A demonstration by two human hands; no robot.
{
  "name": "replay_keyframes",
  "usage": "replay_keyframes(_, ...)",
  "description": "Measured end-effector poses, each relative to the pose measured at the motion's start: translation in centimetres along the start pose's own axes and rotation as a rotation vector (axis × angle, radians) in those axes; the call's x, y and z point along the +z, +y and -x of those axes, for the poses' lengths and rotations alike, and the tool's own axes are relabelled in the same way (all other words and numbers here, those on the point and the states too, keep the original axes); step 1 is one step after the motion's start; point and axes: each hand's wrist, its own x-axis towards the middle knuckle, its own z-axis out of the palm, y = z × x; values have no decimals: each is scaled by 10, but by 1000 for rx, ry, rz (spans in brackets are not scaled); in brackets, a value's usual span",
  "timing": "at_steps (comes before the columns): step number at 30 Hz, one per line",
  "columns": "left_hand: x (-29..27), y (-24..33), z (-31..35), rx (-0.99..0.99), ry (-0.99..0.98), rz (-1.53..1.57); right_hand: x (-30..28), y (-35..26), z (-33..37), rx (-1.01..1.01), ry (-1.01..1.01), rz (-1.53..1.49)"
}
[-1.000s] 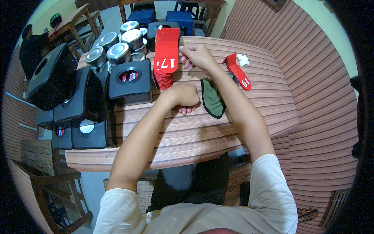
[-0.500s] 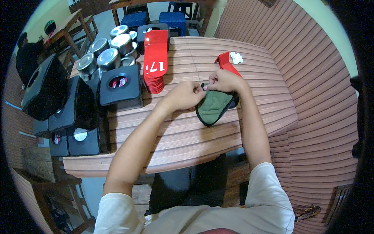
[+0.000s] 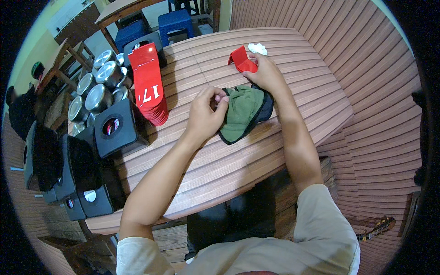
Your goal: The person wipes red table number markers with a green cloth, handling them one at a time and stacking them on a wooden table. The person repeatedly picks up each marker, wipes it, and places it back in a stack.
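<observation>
A green cloth piece with black edging [image 3: 243, 112], soft and creased, lies on the table in front of me. My left hand [image 3: 206, 112] pinches its left edge between thumb and fingers. Just beyond the cloth is a red folded table sign [image 3: 239, 58], bent into a zigzag. My right hand [image 3: 267, 73] reaches over the cloth's far right side and has its thumb and fingers closed on the sign's near right end. A white crumpled tissue [image 3: 257, 49] lies just past that hand. Dark fabric shows along the cloth's right side, partly under my right wrist.
At the left stand a stack of red signs [image 3: 149, 82], several lidded metal tins [image 3: 98, 97] and black boxes with round holes [image 3: 120, 130]. Blue stools [image 3: 175, 25] are beyond the table [image 3: 201, 183]. A ribbed wall [image 3: 366, 91] borders the right. Another person [image 3: 23, 110] sits far left.
My right hand has let go of the cloth and moved away from me onto the red sign. The left hand still pinches the cloth. The whole view has turned somewhat.
</observation>
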Motion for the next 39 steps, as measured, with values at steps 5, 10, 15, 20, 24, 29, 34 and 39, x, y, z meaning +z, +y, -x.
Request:
replay_keyframes(5,4,-7,-6,-49,133,177,-1,-11,1,4,70,108)
replay_keyframes(10,2,-14,-8,-180,131,397,-14,-33,0,-1,251,28)
replay_keyframes(15,3,-20,-11,-215,100,700,8,-74,17,-131,32,-567)
replay_keyframes(20,-2,-24,-18,-261,132,1001,22,-88,24,-187,-285,-798)
replay_keyframes(24,-12,-23,-21,-451,147,1094,-10,-66,20,-268,-522,-649)
replay_keyframes(29,-20,-20,-23,-510,61,1021,-12,-60,24,-473,-690,-239)
replay_keyframes(34,-29,-25,-23,-542,-105,1171,-16,-47,12,-289,-404,-143)
replay_keyframes(39,-25,-29,-23,-545,-49,1193,-21,-45,-3,-19,102,-666)
